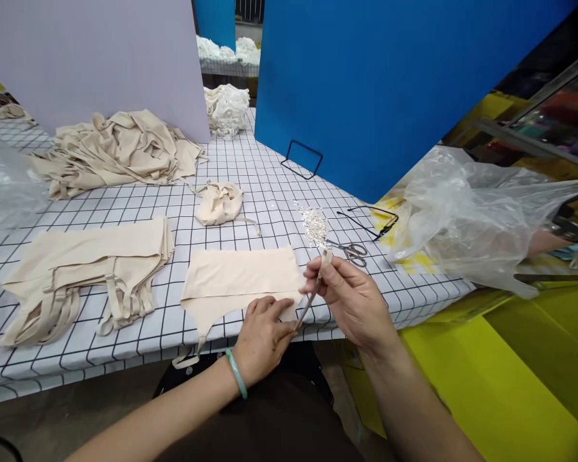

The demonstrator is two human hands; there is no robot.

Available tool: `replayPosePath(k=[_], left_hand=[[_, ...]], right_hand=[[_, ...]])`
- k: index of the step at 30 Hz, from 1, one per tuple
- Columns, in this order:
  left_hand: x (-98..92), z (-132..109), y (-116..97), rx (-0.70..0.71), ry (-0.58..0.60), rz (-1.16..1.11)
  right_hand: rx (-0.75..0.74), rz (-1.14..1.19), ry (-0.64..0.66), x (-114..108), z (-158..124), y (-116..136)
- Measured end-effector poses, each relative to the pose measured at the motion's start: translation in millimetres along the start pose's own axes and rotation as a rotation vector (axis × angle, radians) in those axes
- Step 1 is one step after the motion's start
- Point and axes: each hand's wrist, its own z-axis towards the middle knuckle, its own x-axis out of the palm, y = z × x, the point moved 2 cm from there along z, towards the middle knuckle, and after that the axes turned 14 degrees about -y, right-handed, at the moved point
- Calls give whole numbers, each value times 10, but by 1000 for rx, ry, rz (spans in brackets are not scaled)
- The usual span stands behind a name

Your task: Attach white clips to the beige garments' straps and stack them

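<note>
A beige strappy top (241, 273) lies flat at the table's front edge, one strap hanging over the edge. My left hand (264, 333), with a green bangle at the wrist, rests on its lower right part and pinches the strap near its base. My right hand (351, 295) is raised to the right, thumb and fingers closed on the same strap (311, 301), which runs stretched between both hands. Just beyond my right fingers lie a heap of tiny white pieces (314, 224) and small scissors (354, 251).
On the left is a neat stack of beige tops (96, 256). Behind it lie a loose beige pile (125, 147) and one crumpled top (220, 204). Black-framed glasses (370, 221), a clear plastic bag (476, 205) and a yellow box (501, 359) are at right; a blue panel (366, 83) stands behind.
</note>
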Motion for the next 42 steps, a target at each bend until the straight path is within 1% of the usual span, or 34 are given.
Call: replayPosePath(k=[2,3,5,7,8,9,11,13,15,17,19,21,24,25,27,30,34,38,42], left_hand=[[7,-13,4,1,-3,-24],[-3,-13,2,-2,-15,-58],[-79,21,-15,-36,-84,-199],[-227,103,-36,-137,-191,-417],[-313,155,-42,-216,-235,-529],[-393,207,-44,-307,-255,-625],[-510,280,-32,-478,-215,-756],[-554,276,-8,-585,-125,-806],[-539,192,18,-632,-45,-809],[-496,81,40,-648,9,-786],[-453,21,73,-603,41,-712],[-424,67,138,-441,27,-555],[-363,275,306,-128,-2,-236],[-330,349,372,-59,11,-144],[-256,463,491,10,63,-23],[-168,529,586,42,84,33],[-114,518,617,35,22,-16],[-125,534,650,-50,-68,-146],[-152,565,664,-133,-84,-223]], right_hand=[[104,47,-28,53,-5,-9],[130,45,-38,70,-16,-17],[142,-3,-37,98,-57,-41],[141,-90,-9,131,-121,-89],[143,-139,5,149,-161,-122],[146,-186,17,169,-205,-159],[144,-276,38,205,-308,-240],[130,-373,57,223,-428,-319],[112,-458,106,221,-557,-388],[115,-508,166,202,-666,-448],[143,-505,177,174,-708,-503],[217,-470,101,144,-660,-563],[414,-366,-48,133,-473,-673],[483,-325,-78,142,-405,-708],[576,-247,-105,172,-293,-762],[636,-189,-108,217,-217,-794],[683,-167,-114,277,-216,-788],[689,-134,-178,365,-180,-779],[689,-84,-288,423,-130,-801]])
